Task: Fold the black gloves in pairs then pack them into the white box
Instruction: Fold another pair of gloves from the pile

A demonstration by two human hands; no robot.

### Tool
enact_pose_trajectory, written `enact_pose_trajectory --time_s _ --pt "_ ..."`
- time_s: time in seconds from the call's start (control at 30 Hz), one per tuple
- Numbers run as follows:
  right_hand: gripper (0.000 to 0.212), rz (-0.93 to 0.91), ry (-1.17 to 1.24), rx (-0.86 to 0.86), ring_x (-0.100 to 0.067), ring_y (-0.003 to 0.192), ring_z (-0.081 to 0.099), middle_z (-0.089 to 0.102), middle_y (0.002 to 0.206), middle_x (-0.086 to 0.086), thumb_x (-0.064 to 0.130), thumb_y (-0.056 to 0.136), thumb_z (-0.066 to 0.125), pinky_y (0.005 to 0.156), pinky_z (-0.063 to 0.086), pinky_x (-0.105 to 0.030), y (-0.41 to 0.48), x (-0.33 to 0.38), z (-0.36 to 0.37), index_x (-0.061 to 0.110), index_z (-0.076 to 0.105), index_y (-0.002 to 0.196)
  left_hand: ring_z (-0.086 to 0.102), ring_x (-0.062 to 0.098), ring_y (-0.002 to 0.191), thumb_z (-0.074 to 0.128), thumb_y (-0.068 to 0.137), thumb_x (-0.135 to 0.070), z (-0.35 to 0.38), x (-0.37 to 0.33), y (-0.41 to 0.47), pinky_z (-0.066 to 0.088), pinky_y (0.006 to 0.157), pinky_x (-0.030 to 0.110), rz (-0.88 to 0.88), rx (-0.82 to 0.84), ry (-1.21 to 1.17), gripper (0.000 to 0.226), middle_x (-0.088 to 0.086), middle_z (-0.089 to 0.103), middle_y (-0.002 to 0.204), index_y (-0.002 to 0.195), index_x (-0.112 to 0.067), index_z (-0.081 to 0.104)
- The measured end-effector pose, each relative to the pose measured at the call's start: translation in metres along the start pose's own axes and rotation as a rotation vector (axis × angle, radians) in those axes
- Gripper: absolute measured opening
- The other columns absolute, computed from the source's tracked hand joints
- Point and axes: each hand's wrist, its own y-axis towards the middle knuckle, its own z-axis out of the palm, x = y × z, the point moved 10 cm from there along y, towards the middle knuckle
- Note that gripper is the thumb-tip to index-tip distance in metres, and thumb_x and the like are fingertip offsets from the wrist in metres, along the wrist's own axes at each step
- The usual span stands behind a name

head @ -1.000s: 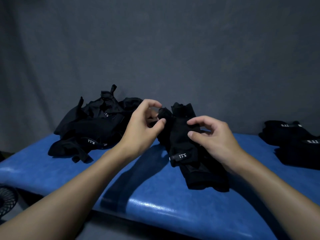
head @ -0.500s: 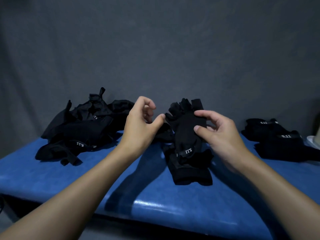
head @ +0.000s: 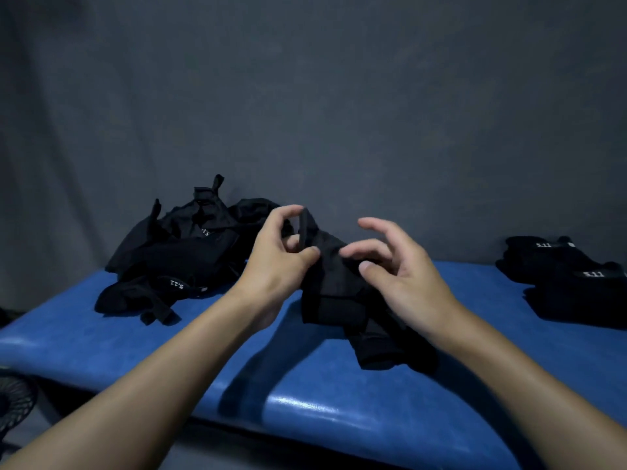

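Note:
A pair of black gloves (head: 330,293) hangs between my hands above the blue padded bench (head: 305,412), its lower end resting on the pad. My left hand (head: 281,252) pinches the glove's upper edge between thumb and fingers. My right hand (head: 397,269) is just to the right of the gloves with its fingers spread and curled, touching the fabric lightly at most. A loose heap of black gloves (head: 179,256) lies at the back left. Folded black gloves (head: 573,279) with white lettering are stacked at the right. No white box is in view.
A dark grey cloth backdrop (head: 339,113) hangs directly behind the bench. A black fan grille (head: 13,405) shows at the lower left, below the bench edge. Bare blue pad lies in front of my hands.
My right hand has let go of the gloves and opened its fingers. The gloves have turned and drooped, their white label no longer showing. The view has shifted left, hiding the white object at the right edge.

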Motion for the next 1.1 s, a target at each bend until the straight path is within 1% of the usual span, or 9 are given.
enact_pose_trajectory --time_s 0.13,0.2,0.3,0.47,0.53,0.67,0.77,0.9,1.1 --pt "0.044 0.032 -0.139 -0.09 0.004 0.107 0.056 0.06 0.114 0.009 0.014 0.088 0.067 0.081 0.039 -0.004 0.008 -0.012 -0.006 0.034 0.05 0.123 0.07 0.025 0.094 0.049 0.094 0.014 -0.022 -0.006 -0.003 0.057 0.08 0.043 0.074 0.013 0.03 0.063 0.017 0.073 0.108 0.132 -0.037 0.048" --pt "0.047 0.104 -0.079 -0.02 0.0 0.109 0.058 0.061 0.116 0.007 0.021 0.086 0.071 0.087 0.042 -0.012 0.009 -0.026 0.004 0.038 0.05 0.125 0.071 0.024 0.098 0.046 0.095 0.016 -0.027 -0.01 -0.008 0.057 0.08 0.039 0.111 0.059 0.014 0.064 0.014 0.074 0.108 0.133 -0.034 0.049" --pt "0.044 0.125 0.088 0.025 -0.007 0.097 0.063 0.065 0.107 0.002 0.016 0.085 0.072 0.082 0.051 -0.027 0.009 -0.028 0.019 0.038 0.055 0.119 0.069 0.026 0.099 0.043 0.095 0.019 -0.037 -0.012 -0.013 0.056 0.081 0.04 0.131 0.099 -0.021 0.064 0.016 0.072 0.112 0.137 -0.029 0.051" --pt "0.025 0.082 0.067 0.051 -0.006 0.084 0.059 0.061 0.094 0.0 0.009 0.084 0.072 0.066 0.052 -0.02 0.015 -0.017 0.038 0.025 0.064 0.101 0.071 0.028 0.095 0.045 0.096 0.015 -0.062 0.001 -0.02 0.057 0.076 0.044 0.003 0.055 -0.019 0.064 0.017 0.072 0.113 0.137 -0.034 0.048" --pt "0.018 0.088 -0.215 0.123 -0.004 0.089 0.06 0.064 0.097 0.006 0.028 0.082 0.074 0.08 0.052 -0.023 0.016 -0.026 0.047 0.03 0.063 0.096 0.069 0.022 0.091 0.054 0.097 0.005 -0.075 0.02 -0.023 0.056 0.068 0.034 -0.105 0.016 0.147 0.056 0.016 0.067 0.114 0.139 -0.03 0.044" --pt "0.032 0.073 -0.73 0.223 -0.001 0.116 0.042 0.054 0.115 0.025 0.056 0.082 0.062 0.098 0.023 -0.03 0.008 -0.039 0.055 0.043 0.057 0.111 0.054 0.008 0.109 0.065 0.093 -0.026 -0.09 0.026 -0.023 0.044 0.095 0.022 0.036 0.06 0.88 0.049 -0.005 0.047 0.127 0.138 -0.027 0.045" --pt "0.034 0.059 -0.762 0.29 0.0 0.116 0.035 0.056 0.111 0.026 0.065 0.078 0.059 0.094 0.018 -0.029 0.002 -0.04 0.061 0.047 0.058 0.107 0.054 0.003 0.117 0.063 0.092 -0.045 -0.068 0.028 -0.03 0.043 0.105 0.027 0.136 0.25 0.976 0.04 -0.015 0.055 0.128 0.128 -0.028 0.061" --pt "0.04 0.055 -0.84 0.409 0.0 0.117 0.031 0.057 0.114 0.025 0.071 0.076 0.057 0.098 0.018 -0.033 -0.007 -0.047 0.072 0.048 0.058 0.11 0.05 0.002 0.123 0.042 0.074 -0.078 -0.053 0.054 -0.038 0.039 0.11 0.035 0.046 0.478 1.173 0.072 -0.023 0.052 0.13 0.131 -0.037 0.057" --pt "0.029 -0.008 -0.779 0.283 0.001 0.12 0.033 0.051 0.119 0.028 0.061 0.081 0.059 0.094 0.016 -0.03 0.01 -0.037 0.061 0.047 0.061 0.107 0.048 0.003 0.122 0.055 0.087 -0.065 -0.053 0.053 -0.035 0.034 0.111 0.038 0.044 0.494 1.233 0.047 -0.023 0.049 0.128 0.126 -0.04 0.058"
